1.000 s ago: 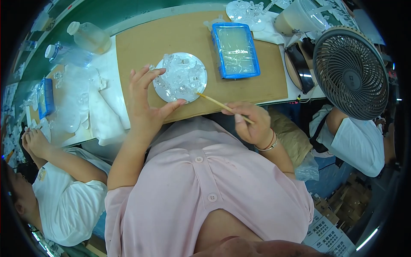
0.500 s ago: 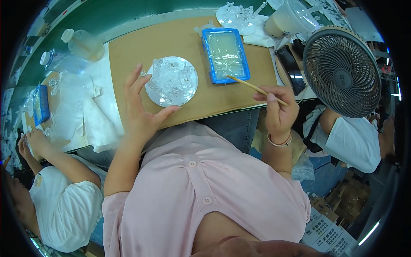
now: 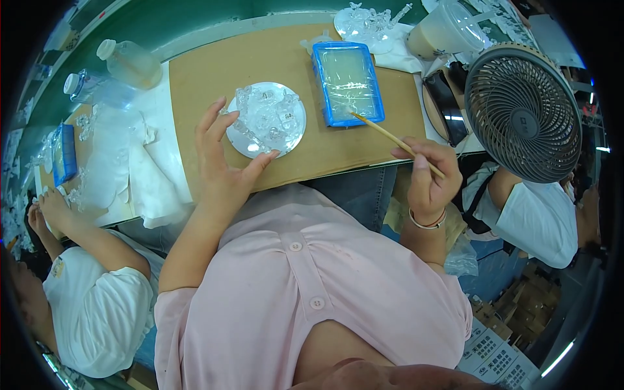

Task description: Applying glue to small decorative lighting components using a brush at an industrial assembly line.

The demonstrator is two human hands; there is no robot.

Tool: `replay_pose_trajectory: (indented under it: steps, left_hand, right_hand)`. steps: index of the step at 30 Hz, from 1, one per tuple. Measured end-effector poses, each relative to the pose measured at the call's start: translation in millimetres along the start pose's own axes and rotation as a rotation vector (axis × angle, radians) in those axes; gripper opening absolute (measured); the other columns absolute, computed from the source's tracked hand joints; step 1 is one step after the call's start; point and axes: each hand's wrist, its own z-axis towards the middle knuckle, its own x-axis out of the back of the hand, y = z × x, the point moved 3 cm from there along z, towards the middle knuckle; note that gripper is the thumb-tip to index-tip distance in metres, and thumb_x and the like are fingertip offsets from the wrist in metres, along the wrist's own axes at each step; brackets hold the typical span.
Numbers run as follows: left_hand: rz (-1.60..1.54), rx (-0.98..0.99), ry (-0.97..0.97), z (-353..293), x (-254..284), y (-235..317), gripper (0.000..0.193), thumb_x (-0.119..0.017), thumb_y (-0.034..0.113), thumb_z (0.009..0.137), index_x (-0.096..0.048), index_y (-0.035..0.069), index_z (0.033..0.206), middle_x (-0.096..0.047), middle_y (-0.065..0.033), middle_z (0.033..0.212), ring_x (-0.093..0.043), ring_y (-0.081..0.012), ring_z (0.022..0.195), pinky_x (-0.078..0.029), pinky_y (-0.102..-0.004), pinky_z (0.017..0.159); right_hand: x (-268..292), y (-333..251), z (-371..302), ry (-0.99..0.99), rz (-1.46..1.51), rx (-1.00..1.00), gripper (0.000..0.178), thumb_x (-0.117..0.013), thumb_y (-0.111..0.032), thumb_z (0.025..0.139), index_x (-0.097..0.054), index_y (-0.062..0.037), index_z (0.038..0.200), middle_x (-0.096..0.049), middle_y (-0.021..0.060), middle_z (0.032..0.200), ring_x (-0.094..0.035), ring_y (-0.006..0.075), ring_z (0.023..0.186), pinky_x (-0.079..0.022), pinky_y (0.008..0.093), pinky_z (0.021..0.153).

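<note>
Plainly, the colourless, glassy pieces (image 3: 268, 112) glint in a jumble on a round white disc (image 3: 278, 88) upon brown board (image 3: 208, 71). My left hand (image 3: 227, 172) spreads wide around its near-left edge, contact unclear; my right hand (image 3: 434, 179) pinches a slender yellowish stick (image 3: 396, 138), tip at the blue-rimmed tray (image 3: 337, 121).

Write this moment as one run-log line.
left grip: spread at plate, touch unclear | right grip: holding thin stick, tip at blue box | plate: clear pieces on top
</note>
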Motion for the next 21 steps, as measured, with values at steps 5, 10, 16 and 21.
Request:
replay_pose_trajectory:
  steps: [5,10,16,21]
  left_hand:
    - [-0.005,-0.010,-0.019,-1.2,-0.3,2.7,0.080,-0.089,0.014,0.059,-0.044,0.010,0.126,-0.038,-0.0186,0.138,-0.041,-0.0371,0.127,-0.039,-0.0433,0.102]
    - [0.001,-0.053,-0.121,6.8,12.6,-4.3,0.065,-0.078,0.032,0.076,-0.048,0.007,0.128,-0.041,-0.0198,0.138,-0.044,-0.0362,0.126,-0.039,-0.0452,0.101]
    - [0.023,0.022,-0.240,13.1,22.8,-13.3,0.047,-0.069,0.027,0.084,-0.053,0.007,0.124,-0.055,-0.0147,0.129,-0.054,-0.0327,0.117,-0.044,-0.0393,0.096]
    - [0.049,-0.018,-0.235,21.1,25.9,-14.0,0.049,-0.077,0.023,0.075,-0.058,0.007,0.118,-0.061,-0.0111,0.121,-0.059,-0.0306,0.109,-0.048,-0.0366,0.090]
  right_hand:
    - [-16.5,-9.8,-6.1,-0.094,0.141,0.064,0.013,-0.046,0.004,0.087,-0.053,0.0045,0.098,-0.066,0.0231,0.091,-0.069,0.0264,0.077,-0.055,0.0344,0.074]
    - [-56.4,2.1,-0.7,-0.251,0.019,0.172,0.011,-0.050,0.006,0.082,-0.056,0.0018,0.091,-0.068,0.0166,0.079,-0.069,0.0255,0.073,-0.054,0.0317,0.068]
    - [-62.1,2.5,1.0,-0.257,0.003,0.233,0.012,-0.051,0.007,0.082,-0.056,0.0015,0.091,-0.068,0.0154,0.079,-0.069,0.0249,0.069,-0.054,0.0304,0.064]
    - [-57.4,2.9,3.4,-0.229,-0.081,0.211,0.011,-0.051,0.006,0.082,-0.056,0.0016,0.091,-0.068,0.0155,0.081,-0.069,0.0235,0.070,-0.054,0.0300,0.064]
